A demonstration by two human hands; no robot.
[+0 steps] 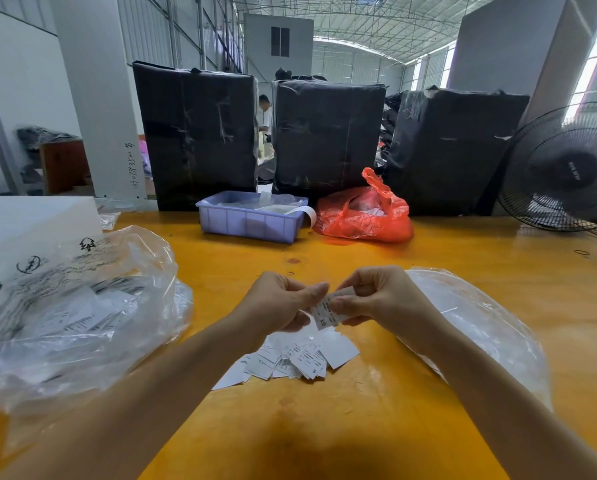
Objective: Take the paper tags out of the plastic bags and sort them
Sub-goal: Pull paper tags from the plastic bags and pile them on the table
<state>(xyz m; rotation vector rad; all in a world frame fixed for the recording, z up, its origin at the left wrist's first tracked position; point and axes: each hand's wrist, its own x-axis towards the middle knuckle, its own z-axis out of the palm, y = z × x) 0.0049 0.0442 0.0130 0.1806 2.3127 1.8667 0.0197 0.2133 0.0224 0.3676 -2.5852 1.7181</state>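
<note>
Hands: your left hand (283,301) and right hand (370,299) pinch one paper tag (326,311) just above the loose tag pile (297,360).
Risk: loosen either pinch and it falls into the pile, mixing sizes.

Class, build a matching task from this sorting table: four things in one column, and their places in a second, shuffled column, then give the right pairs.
Things
1. tag marked XS
2. loose tag pile
3. lilac tray
4. red bag

Places
A. right of the tray, before the black bundles
B. pinched between both hands
C. on the yellow table, below the hands
D. far side of the table, left of the red bag

Pairs: 1-B, 2-C, 3-D, 4-A
</note>
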